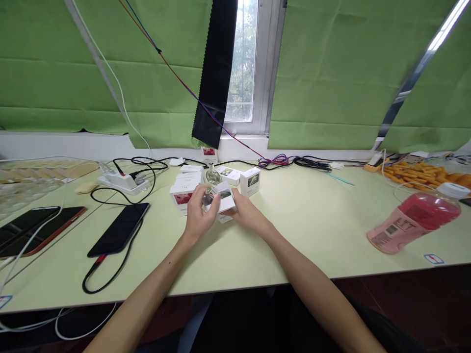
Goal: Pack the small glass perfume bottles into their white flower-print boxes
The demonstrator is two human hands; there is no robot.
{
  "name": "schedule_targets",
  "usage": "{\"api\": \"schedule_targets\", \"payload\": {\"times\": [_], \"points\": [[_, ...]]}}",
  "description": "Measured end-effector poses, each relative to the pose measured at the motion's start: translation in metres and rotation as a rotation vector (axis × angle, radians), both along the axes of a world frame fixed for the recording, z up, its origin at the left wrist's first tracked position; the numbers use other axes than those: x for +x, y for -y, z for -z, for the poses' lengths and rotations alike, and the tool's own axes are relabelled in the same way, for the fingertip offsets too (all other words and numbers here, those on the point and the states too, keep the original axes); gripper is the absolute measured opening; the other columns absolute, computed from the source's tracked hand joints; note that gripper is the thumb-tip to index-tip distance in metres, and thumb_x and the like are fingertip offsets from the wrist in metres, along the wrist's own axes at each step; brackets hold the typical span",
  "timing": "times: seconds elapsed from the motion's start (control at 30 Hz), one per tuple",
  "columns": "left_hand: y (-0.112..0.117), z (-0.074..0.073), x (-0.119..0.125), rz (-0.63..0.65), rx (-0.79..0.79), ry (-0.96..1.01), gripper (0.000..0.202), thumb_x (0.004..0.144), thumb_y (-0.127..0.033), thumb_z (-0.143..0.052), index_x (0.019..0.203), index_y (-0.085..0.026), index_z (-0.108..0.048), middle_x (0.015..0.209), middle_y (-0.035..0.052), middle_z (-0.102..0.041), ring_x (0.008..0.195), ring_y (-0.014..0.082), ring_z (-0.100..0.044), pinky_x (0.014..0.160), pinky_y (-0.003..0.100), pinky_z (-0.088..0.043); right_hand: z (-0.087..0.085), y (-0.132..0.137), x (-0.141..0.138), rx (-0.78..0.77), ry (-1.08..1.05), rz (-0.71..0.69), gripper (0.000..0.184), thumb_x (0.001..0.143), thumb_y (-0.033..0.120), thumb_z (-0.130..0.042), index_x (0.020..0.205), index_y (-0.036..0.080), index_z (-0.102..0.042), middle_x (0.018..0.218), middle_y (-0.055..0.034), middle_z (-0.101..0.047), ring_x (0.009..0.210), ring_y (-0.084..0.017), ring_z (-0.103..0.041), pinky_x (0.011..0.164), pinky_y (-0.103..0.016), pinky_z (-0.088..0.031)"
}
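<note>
Landmark: the held box (226, 202). The pale worktop (320, 215) extends beneath it; the straight near edge passes under both forearms. Well to the box's right is a pink drink bottle (410, 223); well to its left lies a phone (118, 229), a cable plugged into its near end. The left hand (199, 212) and right hand (248, 211) flank the box. The right fingers grip its right side, probably to steady it; the left fingers and thumb pinch a small glassy item (209, 192) at its left rim, though what this item is cannot be told. A raised flap shows on the box; whether the dark patch beside it is an opening or print is unclear. White boxes (179, 198) cluster just left of the landmark, an upright box (253, 180) is just beyond its right side, and a glass bottle (212, 175) is just behind, all presumably placed for short reaches. These neighbours confine movement behind and left; the widest open room lies right of the held box, toward the drink bottle, with a further strip between box and near edge.
</note>
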State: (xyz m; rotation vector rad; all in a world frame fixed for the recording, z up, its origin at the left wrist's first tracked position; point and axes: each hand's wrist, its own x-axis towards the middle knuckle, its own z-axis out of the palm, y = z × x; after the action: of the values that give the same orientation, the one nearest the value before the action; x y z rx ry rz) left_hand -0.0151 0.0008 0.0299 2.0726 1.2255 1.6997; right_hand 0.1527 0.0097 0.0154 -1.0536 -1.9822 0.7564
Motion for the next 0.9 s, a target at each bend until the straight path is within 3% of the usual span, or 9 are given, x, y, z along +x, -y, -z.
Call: {"api": "schedule_targets", "payload": {"times": [0.63,0.9], "points": [[0.001,0.002,0.001,-0.030,0.046,-0.027,0.010,0.088,-0.030,-0.060,0.087,-0.022,-0.055,0.088,0.0034,-0.058,0.079,0.0182,-0.056,0.072,0.032,-0.045,-0.005,0.006,-0.002,0.009,0.034,0.007,0.033,0.088,0.029,-0.067,0.113,0.025,-0.046,0.107,-0.0100,-0.068,0.100,-0.031,-0.069,0.079,-0.041,-0.055],[0.001,0.011,0.003,-0.068,0.032,0.000,0.013,0.092,-0.032,-0.059,0.099,-0.022,-0.055,0.095,0.0047,-0.059,0.087,0.0196,-0.058,0.079,0.034,-0.048,-0.004,0.003,-0.002,0.031,0.047,0.008,0.032,0.089,0.029,-0.067,0.112,0.024,-0.046,0.110,-0.0109,-0.068,0.101,-0.030,-0.068,0.080,-0.040,-0.054]]}}
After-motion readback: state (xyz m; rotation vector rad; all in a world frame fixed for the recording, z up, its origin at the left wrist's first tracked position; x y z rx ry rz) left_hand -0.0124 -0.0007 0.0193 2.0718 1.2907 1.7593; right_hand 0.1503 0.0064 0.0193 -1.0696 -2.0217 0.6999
